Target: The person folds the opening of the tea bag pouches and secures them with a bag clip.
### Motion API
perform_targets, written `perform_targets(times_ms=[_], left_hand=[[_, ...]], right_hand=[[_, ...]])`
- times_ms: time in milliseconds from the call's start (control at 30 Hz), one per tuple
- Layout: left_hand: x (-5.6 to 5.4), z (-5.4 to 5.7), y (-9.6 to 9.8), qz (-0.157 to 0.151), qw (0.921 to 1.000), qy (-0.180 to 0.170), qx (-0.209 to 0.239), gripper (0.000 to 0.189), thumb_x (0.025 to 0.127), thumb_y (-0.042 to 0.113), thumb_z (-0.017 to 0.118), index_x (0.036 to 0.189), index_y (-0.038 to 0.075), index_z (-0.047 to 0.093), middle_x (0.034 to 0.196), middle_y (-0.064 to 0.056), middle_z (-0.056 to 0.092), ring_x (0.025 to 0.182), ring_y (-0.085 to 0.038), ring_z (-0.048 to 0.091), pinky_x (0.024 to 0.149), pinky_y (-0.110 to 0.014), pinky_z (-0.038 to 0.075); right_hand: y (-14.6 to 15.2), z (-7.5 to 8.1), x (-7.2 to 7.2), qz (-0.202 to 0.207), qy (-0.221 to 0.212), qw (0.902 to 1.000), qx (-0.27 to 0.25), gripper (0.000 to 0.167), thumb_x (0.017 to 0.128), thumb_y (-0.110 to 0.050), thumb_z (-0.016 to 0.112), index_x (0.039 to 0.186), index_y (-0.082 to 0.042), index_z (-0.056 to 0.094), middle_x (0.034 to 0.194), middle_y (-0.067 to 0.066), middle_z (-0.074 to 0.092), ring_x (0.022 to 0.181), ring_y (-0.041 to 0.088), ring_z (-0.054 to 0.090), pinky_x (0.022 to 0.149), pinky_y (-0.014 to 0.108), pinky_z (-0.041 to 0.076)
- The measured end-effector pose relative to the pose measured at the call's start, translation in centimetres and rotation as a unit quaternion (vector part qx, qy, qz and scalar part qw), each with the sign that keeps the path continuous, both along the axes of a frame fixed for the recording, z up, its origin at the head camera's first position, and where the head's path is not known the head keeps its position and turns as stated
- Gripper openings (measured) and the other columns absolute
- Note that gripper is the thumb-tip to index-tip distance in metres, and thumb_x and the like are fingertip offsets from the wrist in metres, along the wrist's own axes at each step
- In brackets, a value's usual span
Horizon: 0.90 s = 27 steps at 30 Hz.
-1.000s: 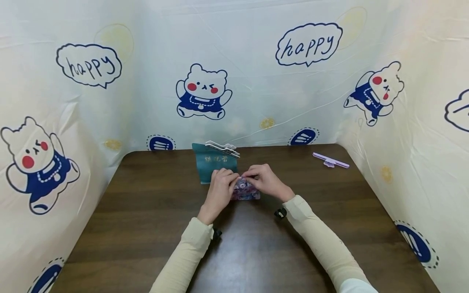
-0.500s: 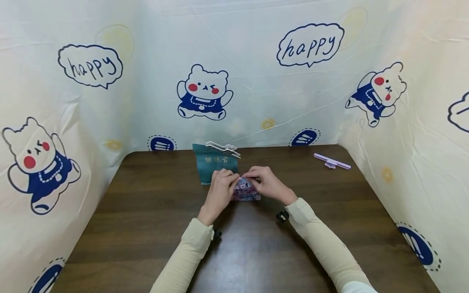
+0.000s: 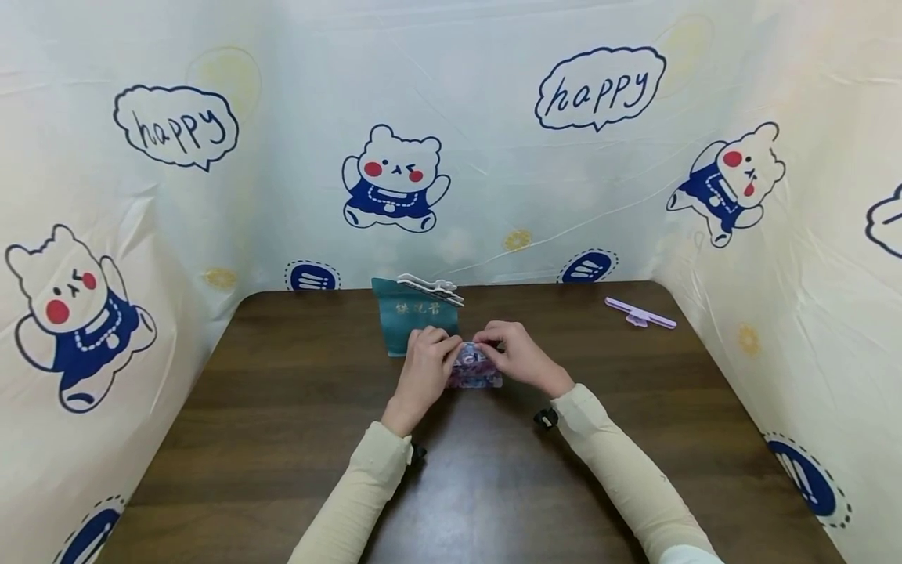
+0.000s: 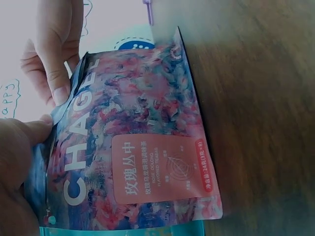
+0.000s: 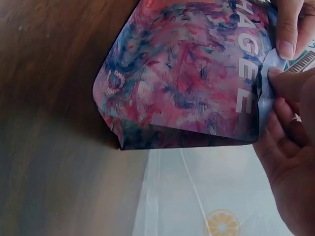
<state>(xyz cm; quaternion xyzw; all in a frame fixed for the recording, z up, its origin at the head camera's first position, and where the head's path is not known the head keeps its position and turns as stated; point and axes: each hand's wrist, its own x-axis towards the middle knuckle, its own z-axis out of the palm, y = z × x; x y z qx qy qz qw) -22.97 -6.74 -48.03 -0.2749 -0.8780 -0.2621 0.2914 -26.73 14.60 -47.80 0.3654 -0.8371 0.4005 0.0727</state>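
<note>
A pink-and-blue tea pouch (image 4: 142, 103) marked CHAGEE stands upright on the table, its top edge folded over. My left hand (image 3: 425, 368) pinches the left part of that folded top. Farther right along the same edge, my right hand (image 3: 517, 354) pinches it between thumb and fingers. In the right wrist view both thumbs press on the fold (image 5: 268, 78), close together. Just behind the left hand stands a teal pouch (image 3: 412, 313) with gold characters. A white clip (image 3: 430, 288) sits across its top; its lower right part is hidden.
A lilac bag clip (image 3: 640, 313) lies at the back right of the dark wood table (image 3: 296, 439). Printed cloth walls (image 3: 493, 172) rise along the table's back and both sides.
My right hand's fingertips have slid slightly right along the pouch's top edge, widening the gap to the left fingertips. The left hand keeps its hold. The head view has shifted a little.
</note>
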Motion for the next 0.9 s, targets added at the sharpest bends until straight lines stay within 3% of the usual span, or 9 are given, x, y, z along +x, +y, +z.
perform_targets(times_ms=[200, 533, 800, 900], left_hand=[[0.0, 0.0, 0.1, 0.000, 1.0000, 0.003, 0.005, 0.011, 0.094, 0.015, 0.074, 0.098, 0.008, 0.081, 0.083, -0.002, 0.067, 0.081, -0.020, 0.057, 0.078, -0.038, 0.040], [-0.1, -0.1, -0.1, 0.003, 0.9999, -0.007, 0.012, 0.010, 0.094, 0.015, 0.074, 0.098, 0.009, 0.081, 0.083, -0.002, 0.068, 0.081, -0.020, 0.057, 0.078, -0.038, 0.040], [0.3, 0.1, 0.0, -0.007, 0.9997, -0.011, 0.021, 0.010, 0.093, 0.014, 0.075, 0.097, 0.007, 0.081, 0.082, -0.003, 0.067, 0.080, -0.021, 0.057, 0.077, -0.039, 0.039], [0.4, 0.0, 0.0, -0.002, 0.9998, -0.007, 0.018, 0.009, 0.093, 0.014, 0.075, 0.097, 0.008, 0.081, 0.082, -0.002, 0.067, 0.080, -0.020, 0.057, 0.077, -0.038, 0.039]], right_hand=[[0.0, 0.1, 0.0, 0.004, 0.034, 0.9994, -0.009, 0.013, 0.093, -0.002, 0.072, 0.100, -0.008, 0.080, 0.086, -0.001, 0.069, 0.074, 0.006, 0.060, 0.066, 0.025, 0.054], [0.7, -0.9, 0.2, -0.004, -0.010, 0.9995, -0.030, 0.012, 0.095, -0.007, 0.072, 0.104, -0.011, 0.079, 0.096, -0.002, 0.072, 0.085, 0.009, 0.067, 0.078, 0.029, 0.058], [1.0, -0.9, 0.2, 0.017, 0.058, 0.9981, -0.014, 0.015, 0.090, 0.000, 0.075, 0.103, -0.006, 0.081, 0.091, 0.006, 0.073, 0.081, 0.011, 0.066, 0.073, 0.028, 0.058], [0.9, -0.9, 0.3, 0.014, 0.057, 0.9982, -0.014, 0.016, 0.090, 0.001, 0.075, 0.103, -0.006, 0.081, 0.090, 0.006, 0.073, 0.079, 0.010, 0.066, 0.071, 0.027, 0.058]])
